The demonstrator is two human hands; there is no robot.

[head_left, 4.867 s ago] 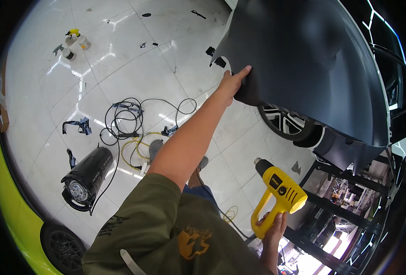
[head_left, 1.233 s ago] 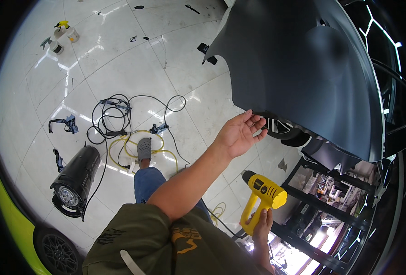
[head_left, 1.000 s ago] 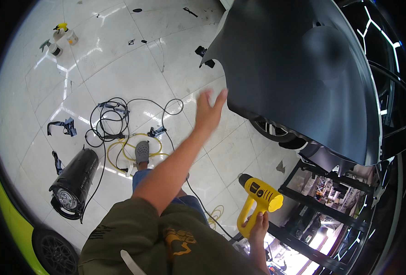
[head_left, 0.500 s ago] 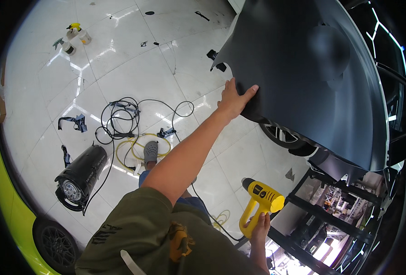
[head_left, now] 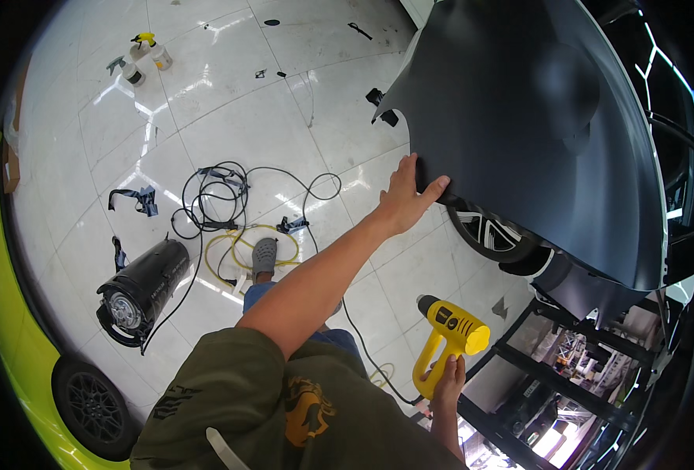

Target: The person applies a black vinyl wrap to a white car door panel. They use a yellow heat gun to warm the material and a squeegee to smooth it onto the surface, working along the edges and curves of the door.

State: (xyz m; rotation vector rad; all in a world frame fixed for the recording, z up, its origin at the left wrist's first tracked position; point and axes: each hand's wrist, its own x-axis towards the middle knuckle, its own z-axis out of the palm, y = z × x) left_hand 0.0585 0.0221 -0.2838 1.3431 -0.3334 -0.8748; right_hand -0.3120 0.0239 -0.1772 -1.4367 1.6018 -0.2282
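Note:
My left hand (head_left: 404, 200) is against the lower left edge of a matte dark grey car body panel (head_left: 503, 141). Its fingers lie stretched along the edge, and the thumb is spread apart over the panel's corner. Whether the fingertips reach under the edge is hard to see. Lower right, my right hand (head_left: 446, 384) is wrapped round the handle of a yellow heat gun (head_left: 458, 327). The dark nozzle points up and left, apart from the panel. A black cord runs from the base of its handle.
A car wheel (head_left: 489, 235) shows below the panel, near a black frame rack (head_left: 566, 368). On the floor lie a coiled black cable (head_left: 214, 205), film scraps (head_left: 145, 201) and a black cylindrical machine (head_left: 145, 291). Spray bottles (head_left: 159, 56) stand far left; a lime-green car (head_left: 14, 337) is at left.
My left hand has slid nearer to me along the panel's edge. The view has shifted slightly. My right hand keeps its grip on the heat gun.

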